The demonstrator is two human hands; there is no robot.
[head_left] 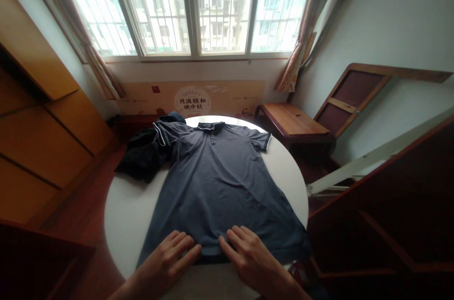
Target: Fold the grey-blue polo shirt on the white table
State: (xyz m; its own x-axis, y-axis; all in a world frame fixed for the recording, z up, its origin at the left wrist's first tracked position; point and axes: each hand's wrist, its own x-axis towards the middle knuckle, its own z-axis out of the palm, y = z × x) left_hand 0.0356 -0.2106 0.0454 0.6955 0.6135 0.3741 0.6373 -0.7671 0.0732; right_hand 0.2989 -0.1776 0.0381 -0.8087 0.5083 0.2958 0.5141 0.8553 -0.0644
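A gray polo shirt (216, 186) lies flat on the round white worktop (127, 215). The left hand (170, 255) and right hand (246, 255) press its bottom edge, fingers spread flat, gripping nothing.

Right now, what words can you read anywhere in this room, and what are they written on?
"月满颐和 映中秋" stands in the pale round badge on the long tan cardboard banner under the window; the third character is uncertain.
Small red square mark and side print on that banner: too blurred to read.
Tiny chest mark on the dark grey-blue polo shirt: too small to read.
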